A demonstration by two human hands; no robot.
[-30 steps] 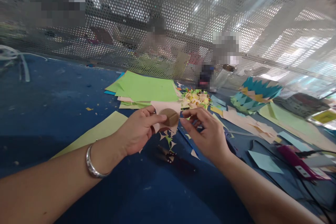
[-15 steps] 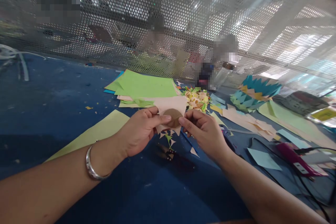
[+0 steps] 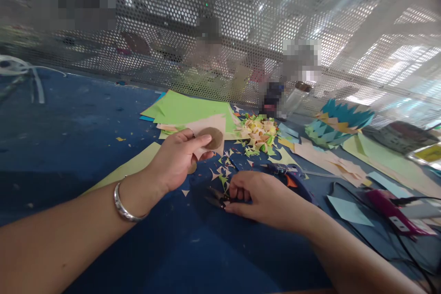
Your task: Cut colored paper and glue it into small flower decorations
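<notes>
My left hand [image 3: 174, 158] pinches a pale pink sheet of paper [image 3: 205, 123] together with a round brown disc [image 3: 214, 138] lying on it, the thumb pressing on the disc. Below those fingers a second brown round edge [image 3: 192, 166] shows in part. Lower down at the tabletop, my right hand [image 3: 257, 197] has its fingers closed around the dark handles of small scissors [image 3: 215, 197]. Their blades point left and are slightly apart. Paper scraps [image 3: 222, 177] lie just behind the scissors.
Green paper sheets [image 3: 193, 105] are stacked behind my left hand, beside a heap of cut paper bits [image 3: 260, 131]. At right are a glue gun [image 3: 296, 179], a folded-paper bowl [image 3: 337, 124], and a purple power strip [image 3: 389, 211] with cables. A perforated screen [image 3: 227, 64] stands behind.
My right hand has let go of the paper and moved down to the scissors, which it now grips. My left hand still holds the paper and disc, shifted slightly left and up.
</notes>
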